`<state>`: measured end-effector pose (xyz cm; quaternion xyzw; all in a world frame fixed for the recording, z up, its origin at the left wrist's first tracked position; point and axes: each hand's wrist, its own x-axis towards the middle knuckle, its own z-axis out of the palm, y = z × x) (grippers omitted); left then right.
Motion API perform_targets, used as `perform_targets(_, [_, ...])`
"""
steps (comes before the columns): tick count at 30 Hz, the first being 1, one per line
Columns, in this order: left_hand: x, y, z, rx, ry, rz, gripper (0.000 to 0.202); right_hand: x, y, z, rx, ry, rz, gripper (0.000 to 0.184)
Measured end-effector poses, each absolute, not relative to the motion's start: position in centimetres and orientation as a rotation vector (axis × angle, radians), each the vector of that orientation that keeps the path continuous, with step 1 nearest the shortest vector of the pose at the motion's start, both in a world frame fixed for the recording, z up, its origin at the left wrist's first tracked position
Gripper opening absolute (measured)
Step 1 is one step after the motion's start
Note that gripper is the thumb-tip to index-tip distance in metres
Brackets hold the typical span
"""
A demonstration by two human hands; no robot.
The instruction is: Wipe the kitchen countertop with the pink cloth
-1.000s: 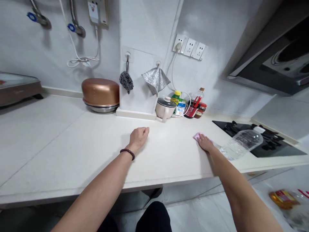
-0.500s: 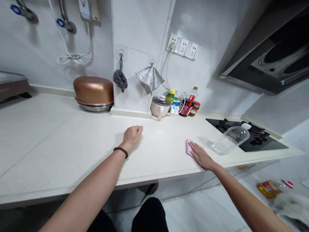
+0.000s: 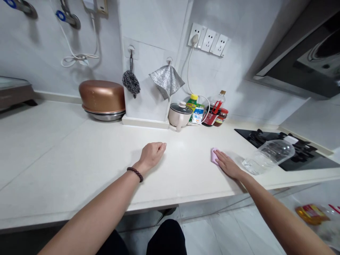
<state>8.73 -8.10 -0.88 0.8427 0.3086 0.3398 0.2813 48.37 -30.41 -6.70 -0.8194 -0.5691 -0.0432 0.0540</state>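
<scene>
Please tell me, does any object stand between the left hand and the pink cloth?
Nothing visible: only white countertop shows between the left hand and the pink cloth, which lies partly under the right hand.

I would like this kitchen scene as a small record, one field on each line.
Left hand: closed in a fist at the white countertop, nothing visible inside
Left wrist: dark beaded bracelet
Right hand: flat over a pink cloth
Right of that hand: clear bottle
Right side: black stove
Hanging: dark scrubber, silver cloth
At the back: lidded pot, copper-coloured bowl
</scene>
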Motion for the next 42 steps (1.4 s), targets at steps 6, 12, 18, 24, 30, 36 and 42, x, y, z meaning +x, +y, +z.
perform_targets(6, [8.8,-8.7,-0.8,2.282,0.786,0.874,0.047,52.0,-22.3,-6.4,-2.542,-1.699,-0.130,0.069])
perform_targets(12, [8.9,-8.8,-0.9,2.315,0.795,0.839,0.047,53.8,-14.9,-5.6,-2.602,-1.598,-0.121,0.068])
perform_targets(18, [8.6,-8.0,-1.0,2.325,0.877,0.860,0.046,53.1,-12.0,-4.9,-2.639,-1.491,-0.134,0.070])
perform_targets(24, [8.4,-7.4,-0.7,2.298,0.937,0.862,0.047,49.6,-15.1,-5.3,-2.563,-1.652,-0.133,0.067])
perform_targets(30, [8.2,-6.9,-0.7,2.245,0.972,0.916,0.047,43.8,-21.2,-5.9,-2.393,-1.850,-0.097,0.065])
perform_targets(36, [8.0,-6.6,-0.7,2.230,0.995,0.962,0.046,36.2,-29.8,-4.7,-2.220,-2.007,0.070,0.064])
perform_targets(42, [8.4,-6.9,-0.7,2.235,0.964,0.965,0.044,32.8,-34.0,-3.8,-2.122,-2.084,0.202,0.063])
